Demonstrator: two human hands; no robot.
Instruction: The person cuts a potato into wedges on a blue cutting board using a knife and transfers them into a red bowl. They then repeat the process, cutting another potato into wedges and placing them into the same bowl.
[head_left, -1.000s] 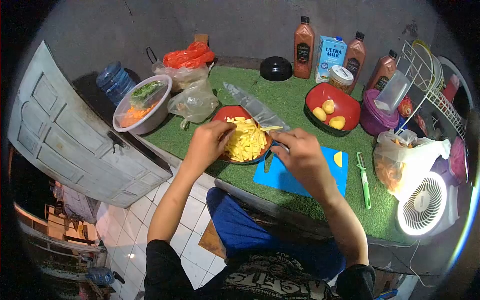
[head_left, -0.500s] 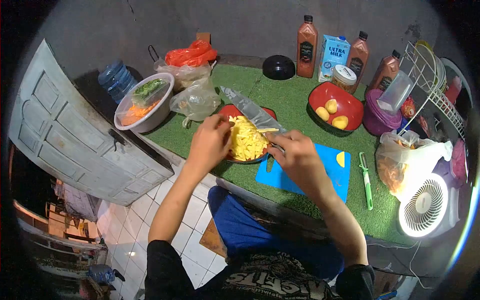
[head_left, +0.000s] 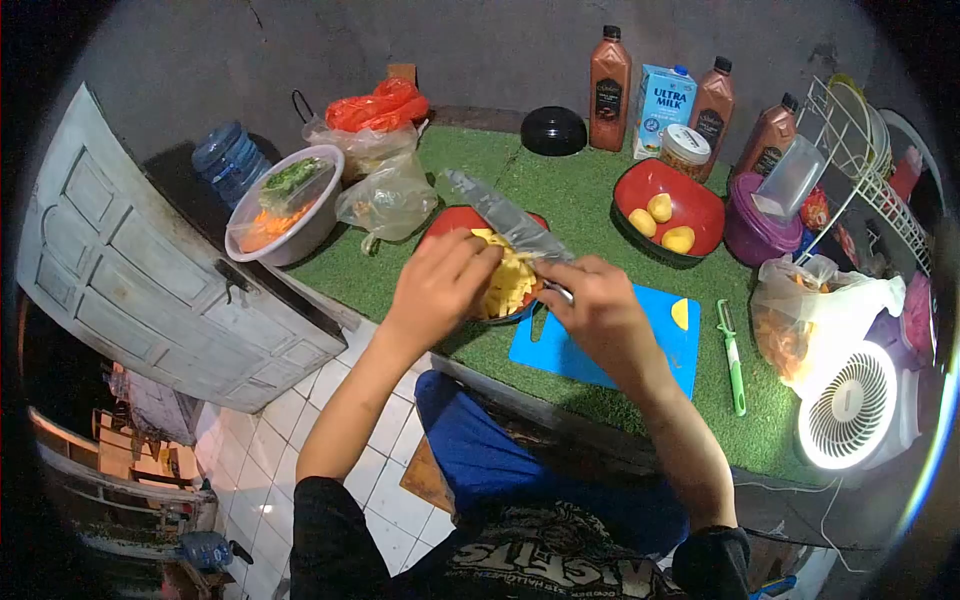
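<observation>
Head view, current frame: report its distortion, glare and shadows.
Head view, overall: wide-lens distortion tilts the white panelled door and curves the near edge of the green-covered counter, with black closing in the corners; head view, right: glare washes out part of the white plastic bag, and a bluish streak crosses the edge; head view, upper left: dark shadow beside the blue water jug.

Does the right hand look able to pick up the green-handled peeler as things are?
Probably not straight away: the right hand is holding the knife. Otherwise the way looks free, as the peeler lies uncovered beside the blue board.
</observation>
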